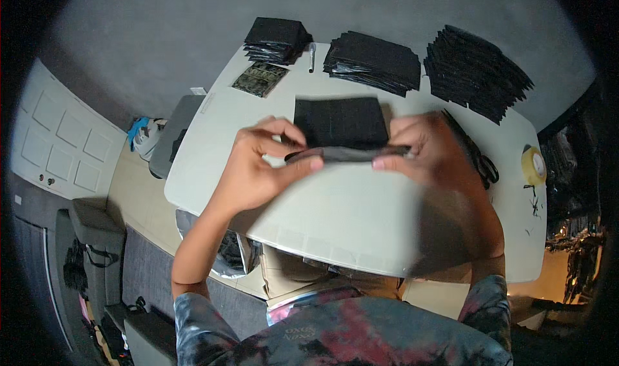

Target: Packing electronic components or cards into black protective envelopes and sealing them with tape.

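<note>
My left hand (pixel 255 163) and my right hand (pixel 425 150) face each other over the middle of the table. Between them stretches a narrow dark strip (pixel 348 154), greyish along its middle and blurred by motion. Thumbs press it from the near side, and the fingers curl behind its two ends. Just beyond the strip is a flat black rectangular piece (pixel 340 119) that looks like fabric. Whether strip and rectangle are one piece, I cannot tell. Black-handled scissors (pixel 480 159) lie right of my right hand, partly hidden by it.
Along the white table's (pixel 335 217) far edge stand black stacks: a left one (pixel 274 40), a middle one (pixel 374 61) and a fanned right one (pixel 477 72). A marker (pixel 312 58) and a patterned packet (pixel 260 79) lie near the left stack. Yellowish tape (pixel 534 166) sits at the right edge beside dark scraps (pixel 534 201).
</note>
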### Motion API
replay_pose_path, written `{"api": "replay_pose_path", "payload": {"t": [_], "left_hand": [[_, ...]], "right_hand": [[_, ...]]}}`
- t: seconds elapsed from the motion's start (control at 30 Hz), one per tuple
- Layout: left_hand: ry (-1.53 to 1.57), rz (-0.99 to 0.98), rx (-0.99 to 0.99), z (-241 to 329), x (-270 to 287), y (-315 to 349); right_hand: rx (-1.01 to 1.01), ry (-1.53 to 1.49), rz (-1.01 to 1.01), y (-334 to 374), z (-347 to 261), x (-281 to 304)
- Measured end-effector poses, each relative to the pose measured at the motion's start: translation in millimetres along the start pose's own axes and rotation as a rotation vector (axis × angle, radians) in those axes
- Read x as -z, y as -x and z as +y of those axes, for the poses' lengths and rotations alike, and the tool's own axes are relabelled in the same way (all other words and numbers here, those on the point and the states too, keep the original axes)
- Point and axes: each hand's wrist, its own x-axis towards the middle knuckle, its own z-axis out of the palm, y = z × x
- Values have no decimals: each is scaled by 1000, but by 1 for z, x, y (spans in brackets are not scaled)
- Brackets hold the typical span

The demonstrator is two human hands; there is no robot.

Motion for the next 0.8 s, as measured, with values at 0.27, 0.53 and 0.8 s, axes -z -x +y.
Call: {"api": "replay_pose_path", "payload": {"t": [0.27, 0.53, 0.8], "left_hand": [[49, -49, 153, -11, 0, 0], [-109, -36, 69, -5, 9, 2], [-72, -140, 226, -28, 0, -8]], "right_hand": [[-89, 160, 136, -14, -2, -15], [3, 185, 123, -7, -3, -16], [-137, 136, 32, -18, 9, -18]]}}
